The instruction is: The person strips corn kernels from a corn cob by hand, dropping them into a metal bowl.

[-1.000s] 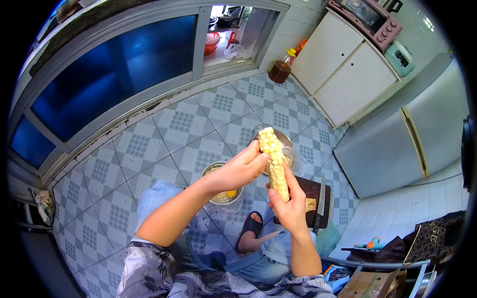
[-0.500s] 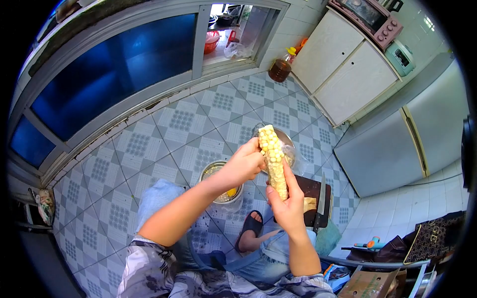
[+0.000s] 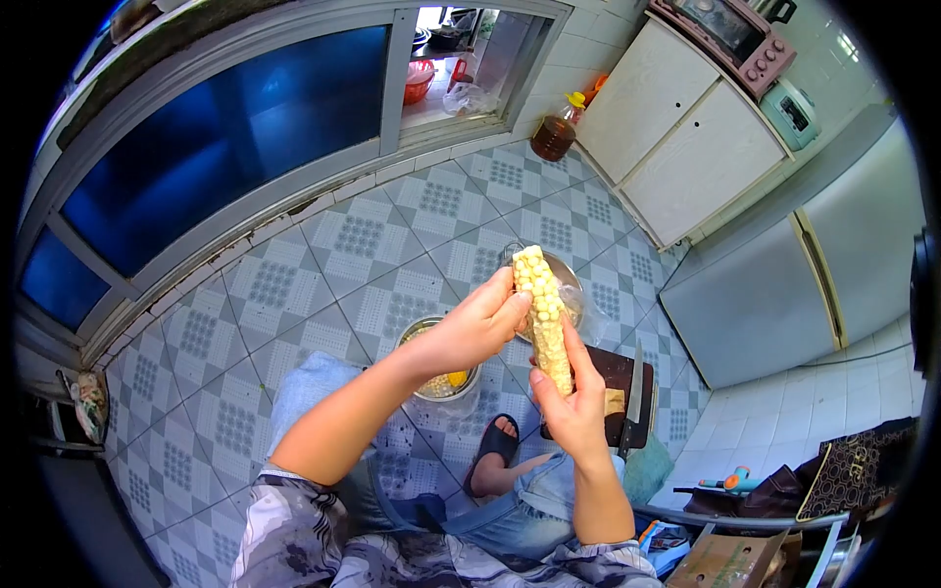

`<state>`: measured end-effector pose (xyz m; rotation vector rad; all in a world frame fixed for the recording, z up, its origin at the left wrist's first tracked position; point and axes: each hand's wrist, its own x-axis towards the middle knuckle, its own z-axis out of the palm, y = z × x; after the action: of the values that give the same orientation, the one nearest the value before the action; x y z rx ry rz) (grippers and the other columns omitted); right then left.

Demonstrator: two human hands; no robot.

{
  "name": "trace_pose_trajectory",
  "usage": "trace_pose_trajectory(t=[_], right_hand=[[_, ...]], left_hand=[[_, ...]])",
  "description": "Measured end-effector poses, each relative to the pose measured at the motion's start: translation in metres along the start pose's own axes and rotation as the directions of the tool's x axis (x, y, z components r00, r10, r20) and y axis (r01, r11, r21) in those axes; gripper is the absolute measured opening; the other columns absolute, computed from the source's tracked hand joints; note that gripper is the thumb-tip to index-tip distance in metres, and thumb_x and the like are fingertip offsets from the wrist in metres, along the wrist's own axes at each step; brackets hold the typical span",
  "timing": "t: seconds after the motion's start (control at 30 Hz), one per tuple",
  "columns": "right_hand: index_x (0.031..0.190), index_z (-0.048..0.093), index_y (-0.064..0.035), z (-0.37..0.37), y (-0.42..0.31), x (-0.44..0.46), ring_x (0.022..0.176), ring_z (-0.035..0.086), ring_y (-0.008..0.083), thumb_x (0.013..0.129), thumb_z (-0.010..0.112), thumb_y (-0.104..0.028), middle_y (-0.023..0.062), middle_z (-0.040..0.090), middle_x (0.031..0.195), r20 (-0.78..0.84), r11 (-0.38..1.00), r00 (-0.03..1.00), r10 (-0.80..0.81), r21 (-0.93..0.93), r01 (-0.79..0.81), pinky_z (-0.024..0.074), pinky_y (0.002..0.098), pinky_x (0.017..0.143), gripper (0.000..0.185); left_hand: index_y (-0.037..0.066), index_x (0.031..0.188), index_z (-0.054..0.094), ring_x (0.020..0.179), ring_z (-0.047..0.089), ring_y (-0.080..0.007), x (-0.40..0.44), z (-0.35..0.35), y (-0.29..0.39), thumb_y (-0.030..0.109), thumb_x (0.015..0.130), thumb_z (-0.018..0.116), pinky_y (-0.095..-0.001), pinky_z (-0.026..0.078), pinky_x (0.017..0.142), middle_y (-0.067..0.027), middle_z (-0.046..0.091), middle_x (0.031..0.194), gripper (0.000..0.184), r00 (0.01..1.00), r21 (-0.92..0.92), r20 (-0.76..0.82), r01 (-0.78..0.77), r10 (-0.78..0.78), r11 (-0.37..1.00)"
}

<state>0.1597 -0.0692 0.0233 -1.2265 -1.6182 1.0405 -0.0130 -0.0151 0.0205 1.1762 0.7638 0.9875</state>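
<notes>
Left thumb back up on the kernels; right hand's hold unchanged.
Half a second ago the left hand [image 3: 477, 323] was curled in with its thumb tucked; now the thumb lies out along the left edge of the corn cob [image 3: 552, 338], at the lower end of the kernel rows. Reads as a reset between pushes; no clear kernel loss visible. Cob sits mid-frame, upright with a slight tilt: upper part has kernels, lower part bare. Left grip: pinching the cob's edge, thumb in front, other fingertips hidden. Right grip, on the right hand [image 3: 573, 407]: wrapped on the bare lower end, holding it steady. Below: metal bowl [image 3: 413, 330] at centre with loose kernels, second bowl [image 3: 563, 272] partly behind the cob, knife [image 3: 635, 387] on the cutting board [image 3: 606, 367] lower right of centre.
</notes>
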Motion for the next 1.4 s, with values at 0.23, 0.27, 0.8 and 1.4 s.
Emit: trace_pose_trajectory(t=[0.23,0.27,0.8,1.4], right_hand=[[0.139,0.035,-0.0009,-0.005,-0.009,0.0,0.084,0.056,0.0116,0.08,0.057,0.003,0.0116,0.059,0.108,0.048,0.995,0.997,0.061,0.077,-0.064,0.0465,0.0237,0.071,0.063],[0.139,0.035,-0.0019,-0.005,-0.004,0.0,0.068,0.055,0.0069,0.08,0.057,0.003,0.0082,0.062,0.096,0.035,0.998,0.999,-0.026,0.059,0.023,0.0469,0.0202,0.059,0.063],[0.139,0.035,-0.0016,0.006,-0.002,0.001,0.097,0.062,0.0285,0.076,0.059,0.001,0.0209,0.058,0.114,-0.012,0.895,0.943,-0.333,-0.32,0.312,0.0493,0.0342,0.08,0.067],[0.141,0.03,0.0,-0.001,-0.001,0.001,0.061,0.054,0.0076,0.085,0.056,-0.002,0.0088,0.062,0.092,0.09,0.932,0.985,0.145,0.322,-0.167,0.0469,0.0208,0.055,0.062]], left_hand=[[0.006,0.12,0.038,0.068,0.04,-0.0057,-0.004,-0.008,0.006,0.024,0.1,0.038,-0.0208,0.037,0.058,0.0,0.046,0.083,0.027,0.994,-0.048,0.107,0.017,-0.012,0.999],[0.003,0.112,0.041,0.073,0.043,-0.0078,-0.004,-0.009,0.008,0.023,0.099,0.04,-0.0236,0.041,0.064,-0.0013,0.047,0.085,0.024,0.991,-0.051,0.117,0.064,-0.057,0.997],[0.004,0.114,0.045,0.066,0.04,-0.0056,0.009,0.004,-0.02,0.014,0.096,0.035,-0.0218,0.036,0.057,0.0016,0.045,0.078,0.023,0.958,0.129,-0.055,-0.272,0.28,0.954],[0.005,0.118,0.043,0.055,0.032,-0.0011,0.008,-0.001,-0.001,0.004,0.085,0.035,-0.0174,0.027,0.045,0.0037,0.043,0.074,0.034,0.993,-0.367,0.025,0.12,-0.119,0.922]])
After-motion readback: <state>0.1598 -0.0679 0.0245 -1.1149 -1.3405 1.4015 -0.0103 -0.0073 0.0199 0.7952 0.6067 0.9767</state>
